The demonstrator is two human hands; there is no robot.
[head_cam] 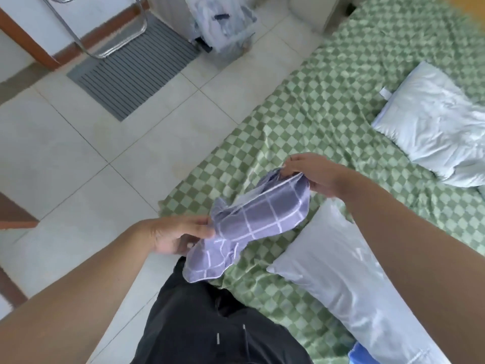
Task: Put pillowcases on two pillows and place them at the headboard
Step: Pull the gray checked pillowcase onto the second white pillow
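A: What did the pillowcase (258, 219) look like?

B: It was a soft purple-grey cloth crossed with thin white lines that made a grid of squares, and it had a narrow white edge. It was bunched up and crumpled, not spread flat, and it hung in the air between the two hands, above the edge of the bed (328, 101) and in front of the person's dark shorts (210, 324).

A: How were the hands placed?

B: The left hand (178, 235) gripped the lower, gathered end, with the thumb lying on top of the cloth and the fingers curled under it. The right hand (312, 174) pinched the upper edge, further out over the bed. Both held the same cloth.

A: And the pillows?

B: Both were bare, pale and slightly shiny. The near pillow (341, 271) lay on the green-and-white checked sheet just below the right forearm, which covered part of it. The far pillow (435, 122) lay well apart, toward the right side of the bed, rumpled, with a small white tag (385, 92) at one corner.

A: Could you read anything on that tag?

B: No. It was too small and blurred. I saw no readable writing or brand anywhere.

A: What else was around?

B: A pale tiled floor (65, 153), a grey striped mat (131, 67) with a metal frame (110, 46) standing on it, and a blurred basket (223, 24) holding laundry beyond that.
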